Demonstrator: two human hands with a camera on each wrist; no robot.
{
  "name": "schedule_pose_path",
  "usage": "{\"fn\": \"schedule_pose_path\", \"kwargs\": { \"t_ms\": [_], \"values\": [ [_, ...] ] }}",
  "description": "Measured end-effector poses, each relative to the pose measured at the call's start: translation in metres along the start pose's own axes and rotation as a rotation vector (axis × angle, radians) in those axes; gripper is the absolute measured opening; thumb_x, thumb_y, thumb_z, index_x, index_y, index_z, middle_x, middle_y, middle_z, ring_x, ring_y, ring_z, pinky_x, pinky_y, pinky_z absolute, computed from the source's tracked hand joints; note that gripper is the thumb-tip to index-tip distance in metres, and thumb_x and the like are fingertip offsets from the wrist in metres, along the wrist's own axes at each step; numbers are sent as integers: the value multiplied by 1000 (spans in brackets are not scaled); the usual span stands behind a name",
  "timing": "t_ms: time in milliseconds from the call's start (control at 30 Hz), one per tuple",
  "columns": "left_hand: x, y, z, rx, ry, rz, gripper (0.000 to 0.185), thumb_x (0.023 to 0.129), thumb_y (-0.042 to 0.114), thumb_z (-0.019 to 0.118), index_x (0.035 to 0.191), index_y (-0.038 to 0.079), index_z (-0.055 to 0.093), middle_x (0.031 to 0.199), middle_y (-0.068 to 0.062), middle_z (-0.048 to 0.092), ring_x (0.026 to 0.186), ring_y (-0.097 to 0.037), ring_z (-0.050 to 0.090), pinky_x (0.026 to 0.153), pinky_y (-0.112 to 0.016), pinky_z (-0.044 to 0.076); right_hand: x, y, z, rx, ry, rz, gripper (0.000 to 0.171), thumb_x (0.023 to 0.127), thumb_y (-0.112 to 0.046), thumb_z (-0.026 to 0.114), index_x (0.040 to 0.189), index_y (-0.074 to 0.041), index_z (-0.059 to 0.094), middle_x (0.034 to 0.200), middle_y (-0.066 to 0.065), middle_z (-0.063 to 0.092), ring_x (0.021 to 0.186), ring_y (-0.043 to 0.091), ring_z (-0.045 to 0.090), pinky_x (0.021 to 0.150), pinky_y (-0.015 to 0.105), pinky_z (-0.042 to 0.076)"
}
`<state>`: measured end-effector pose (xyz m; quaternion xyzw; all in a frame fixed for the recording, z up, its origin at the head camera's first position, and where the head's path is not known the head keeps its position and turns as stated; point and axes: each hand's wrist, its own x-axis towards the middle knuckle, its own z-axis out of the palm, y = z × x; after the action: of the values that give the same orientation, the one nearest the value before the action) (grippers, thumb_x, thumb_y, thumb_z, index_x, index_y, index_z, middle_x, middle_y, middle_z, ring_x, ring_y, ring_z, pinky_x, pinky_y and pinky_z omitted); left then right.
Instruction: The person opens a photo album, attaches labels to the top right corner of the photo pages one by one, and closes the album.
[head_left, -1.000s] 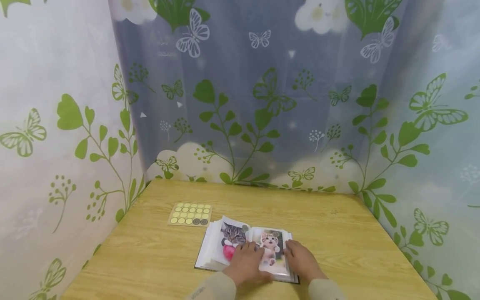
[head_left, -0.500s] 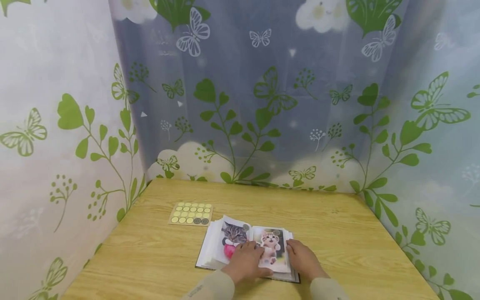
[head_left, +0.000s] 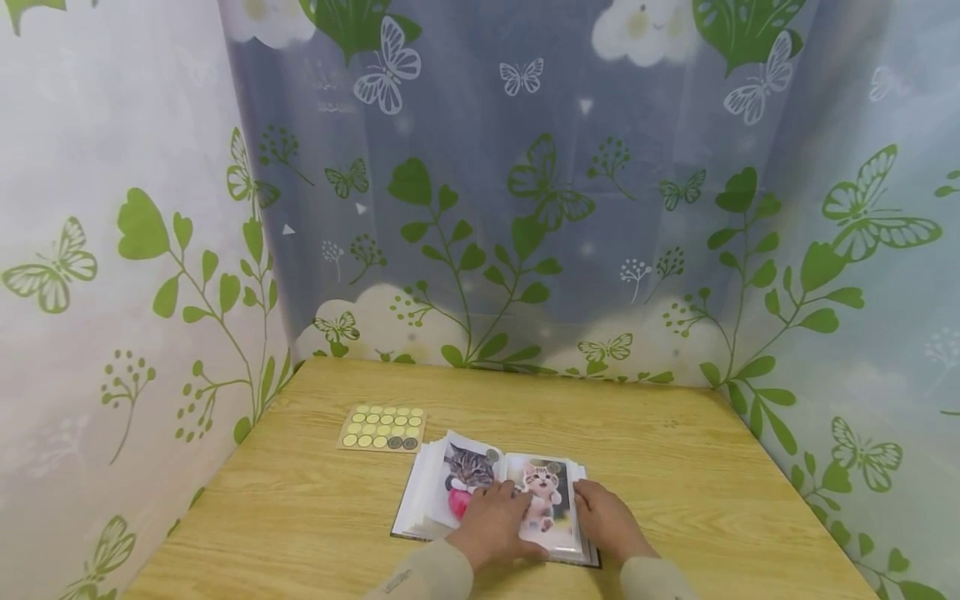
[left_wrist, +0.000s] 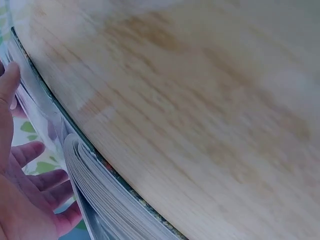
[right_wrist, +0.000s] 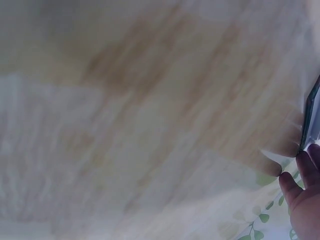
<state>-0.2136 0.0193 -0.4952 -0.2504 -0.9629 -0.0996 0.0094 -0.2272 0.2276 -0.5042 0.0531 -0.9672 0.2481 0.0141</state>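
A photo album point(head_left: 422, 492) lies spread on the wooden table, with a tabby cat photo point(head_left: 468, 467) on its left page and a kitten photo point(head_left: 542, 479) on its right. Each photo bears a small dark round sticker near its top. My left hand point(head_left: 491, 523) rests across the inner part of the pages, fingers extended and thumb out toward the lower edge. At the album's right edge, my right hand point(head_left: 609, 521) touches the page side with its fingertips. In the right wrist view its straight fingers point(right_wrist: 305, 167) meet the dark cover edge point(right_wrist: 308, 117).
A sheet point(head_left: 381, 428) with rows of yellow circles, two dark round ones at its lower right, lies behind and left of the album. Patterned curtains point(head_left: 480, 208) with leaves and butterflies stand around the back and sides of the table point(head_left: 712, 483).
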Motion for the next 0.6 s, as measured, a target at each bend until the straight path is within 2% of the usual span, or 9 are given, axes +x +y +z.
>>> {"fn": "schedule_pose_path", "kwargs": {
  "t_ms": [133, 300, 600],
  "values": [
    [1, 1, 0, 20, -6, 2, 92, 70, 73, 71, 141, 17, 54, 135, -11, 55, 128, -32, 49, 107, -51, 39, 0, 0, 0, 0, -7, 15, 35, 101, -12, 50, 129, 8, 59, 132, 27, 57, 126, 46, 50, 107, 58, 37],
    [0, 1, -2, 46, -4, 28, 83, 73, 71, 71, 134, 16, 59, 126, -10, 58, 122, -31, 52, 103, -51, 41, 2, -1, 0, -4, -11, 12, 35, 101, -11, 50, 129, 8, 59, 132, 27, 57, 126, 46, 49, 106, 58, 37],
    [0, -5, 0, -20, -23, 17, 80, 77, 69, 68, 137, 16, 59, 135, -10, 56, 130, -32, 49, 108, -49, 39, 2, 2, 0, 8, -7, 9, 36, 102, -12, 48, 130, 8, 58, 132, 28, 56, 126, 47, 49, 106, 59, 37]
  ]
}}
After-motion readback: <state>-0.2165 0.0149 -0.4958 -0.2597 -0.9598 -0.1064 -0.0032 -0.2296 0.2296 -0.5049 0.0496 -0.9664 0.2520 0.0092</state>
